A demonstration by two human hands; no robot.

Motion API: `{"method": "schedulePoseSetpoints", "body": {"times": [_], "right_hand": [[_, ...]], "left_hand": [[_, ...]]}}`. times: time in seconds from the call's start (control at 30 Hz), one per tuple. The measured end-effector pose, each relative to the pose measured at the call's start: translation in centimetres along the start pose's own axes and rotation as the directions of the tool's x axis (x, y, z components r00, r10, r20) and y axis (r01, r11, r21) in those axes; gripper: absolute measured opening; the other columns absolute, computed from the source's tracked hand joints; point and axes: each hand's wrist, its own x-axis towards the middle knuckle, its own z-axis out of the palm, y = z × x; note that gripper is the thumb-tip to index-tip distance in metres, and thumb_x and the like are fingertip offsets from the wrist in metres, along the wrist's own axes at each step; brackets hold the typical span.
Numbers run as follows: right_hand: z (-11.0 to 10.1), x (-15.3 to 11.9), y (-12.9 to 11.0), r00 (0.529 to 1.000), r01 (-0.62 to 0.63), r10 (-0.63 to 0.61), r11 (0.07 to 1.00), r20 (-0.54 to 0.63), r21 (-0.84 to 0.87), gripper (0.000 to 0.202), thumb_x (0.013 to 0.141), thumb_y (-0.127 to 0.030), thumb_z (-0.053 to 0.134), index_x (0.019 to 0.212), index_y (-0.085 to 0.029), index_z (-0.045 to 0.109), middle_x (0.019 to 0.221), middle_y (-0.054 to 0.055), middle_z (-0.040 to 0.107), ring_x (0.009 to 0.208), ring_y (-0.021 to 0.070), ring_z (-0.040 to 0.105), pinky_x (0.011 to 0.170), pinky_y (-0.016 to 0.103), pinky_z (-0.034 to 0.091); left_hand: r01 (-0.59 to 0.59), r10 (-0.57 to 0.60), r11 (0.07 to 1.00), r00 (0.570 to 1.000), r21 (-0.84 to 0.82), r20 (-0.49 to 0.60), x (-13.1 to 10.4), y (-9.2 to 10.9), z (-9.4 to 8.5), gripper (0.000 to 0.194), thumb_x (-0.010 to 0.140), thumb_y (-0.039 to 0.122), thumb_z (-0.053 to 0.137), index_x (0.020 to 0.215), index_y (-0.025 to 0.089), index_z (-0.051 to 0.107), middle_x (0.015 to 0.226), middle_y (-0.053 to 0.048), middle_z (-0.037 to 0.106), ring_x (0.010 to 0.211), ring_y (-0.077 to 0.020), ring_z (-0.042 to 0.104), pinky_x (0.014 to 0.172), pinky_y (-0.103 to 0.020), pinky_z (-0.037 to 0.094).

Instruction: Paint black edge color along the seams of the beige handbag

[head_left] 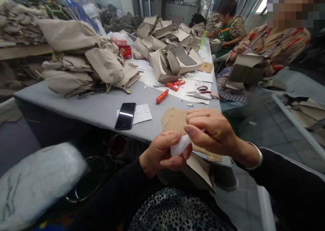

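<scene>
"Where's the white piece [180, 145]?"

"In the left hand [165, 149], pinched between thumb and fingers, in front of the table [101, 104]'s near edge."

"And the right hand [212, 131]?"

"Just beside its upper end, fingers curled in close to the thumb. I can't tell whether they pinch anything."

"What's by the hands?"

"The cardboard [175, 118], partly behind them, at the near edge."

"Any open room?"

"A bare strip of tabletop runs left of the phone [125, 116], between the cloth pile [83, 58] and the front edge. There's another bare patch between the paper [144, 113] and the near red box [161, 97]."

"How does the phone lie?"

"Flat, partly over the paper, close to the front edge."

"And the right edge?"

"Tighter: the scissors [202, 88] lie near it, with a seated person [274, 55] just beyond."
</scene>
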Motion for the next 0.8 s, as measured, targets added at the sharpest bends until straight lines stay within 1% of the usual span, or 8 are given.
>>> {"method": "schedulePoseSetpoints", "body": {"times": [0.07,0.13,0.23,0.33,0.4,0.5,0.63,0.8], "right_hand": [[-0.4,0.1,0.1,0.992,0.084,-0.075,0.993,0.097,-0.087,0.041,0.105,-0.03,0.041,0.064,-0.024,0.039,0.061,-0.001,0.044,0.061,0.0155,0.043,0.064,0.032,0.036],[-0.9,0.1,1.1,0.983,0.053,-0.029,0.99,0.179,-0.128,0.04,0.107,-0.035,0.041,0.069,-0.023,0.045,0.066,0.0,0.047,0.065,0.0154,0.045,0.064,0.03,0.036],[-1.6,0.1,3.1,0.934,-0.08,0.129,0.984,0.335,-0.157,0.035,0.108,-0.038,0.044,0.081,-0.019,0.057,0.077,0.001,0.055,0.07,0.0142,0.051,0.065,0.027,0.037],[-1.8,0.4,4.3,0.831,-0.14,0.22,0.972,0.511,-0.19,0.017,0.103,-0.02,0.051,0.097,-0.018,0.067,0.087,0.003,0.066,0.075,0.0138,0.058,0.067,0.025,0.04],[-1.7,0.9,4.5,0.783,-0.168,0.267,0.96,0.562,-0.222,0.025,0.094,-0.003,0.051,0.104,-0.018,0.069,0.091,0.003,0.071,0.078,0.014,0.062,0.068,0.024,0.041],[-1.2,1.6,4.5,0.718,-0.225,0.348,0.936,0.603,-0.272,0.028,0.089,0.001,0.051,0.099,-0.016,0.07,0.086,0.003,0.073,0.072,0.0135,0.063,0.063,0.023,0.041],[-0.8,2.1,5.0,0.608,-0.365,0.449,0.89,0.655,-0.272,0.02,0.1,-0.018,0.05,0.094,-0.016,0.068,0.074,0.002,0.07,0.059,0.0119,0.059,0.053,0.022,0.039],[-0.7,1.5,5.8,0.755,-0.134,0.387,0.881,0.529,-0.454,0.013,0.093,-0.009,0.057,0.096,-0.017,0.067,0.084,0.005,0.075,0.067,0.0147,0.062,0.057,0.026,0.036]], "left_hand": [[0.0,0.001,0.999,1.0,-0.043,0.029,0.0,-1.0,-0.3,0.055,0.078,0.075,0.057,0.071,0.02,0.062,0.037,0.006,0.036,0.025,-0.0076,0.02,0.033,-0.026,0.018],[-0.057,0.06,0.998,0.994,0.037,-0.092,-0.2,-1.1,-0.6,0.055,0.081,0.074,0.055,0.076,0.02,0.063,0.042,0.005,0.041,0.029,-0.0079,0.023,0.034,-0.025,0.017],[-0.086,0.271,0.87,0.906,0.486,-0.325,-1.0,0.1,-1.0,0.047,0.094,0.062,0.05,0.085,0.019,0.065,0.056,0.002,0.051,0.042,-0.0104,0.037,0.041,-0.024,0.025],[0.099,0.491,0.309,0.836,0.946,-0.247,-1.6,1.4,-1.3,0.035,0.102,0.044,0.048,0.092,0.019,0.069,0.072,-0.002,0.063,0.062,-0.0153,0.055,0.056,-0.027,0.039],[0.194,0.551,-0.089,0.826,0.977,-0.114,-1.7,1.7,-1.6,0.03,0.104,0.039,0.047,0.103,0.019,0.069,0.081,-0.005,0.067,0.071,-0.018,0.059,0.063,-0.03,0.041],[0.258,0.589,-0.41,0.807,0.875,0.038,-1.5,1.4,-2.0,0.029,0.106,0.038,0.046,0.11,0.02,0.067,0.084,-0.006,0.069,0.073,-0.0197,0.061,0.065,-0.032,0.043],[0.258,0.608,-0.565,0.772,0.784,0.185,-1.1,0.9,-2.6,0.024,0.106,0.033,0.047,0.111,0.02,0.066,0.096,-0.009,0.072,0.082,-0.0224,0.064,0.07,-0.034,0.046],[0.311,0.673,-0.563,0.71,0.766,0.206,-0.8,0.6,-3.2,0.026,0.105,0.032,0.049,0.124,0.019,0.061,0.106,-0.01,0.074,0.086,-0.0234,0.067,0.071,-0.035,0.048]]}}
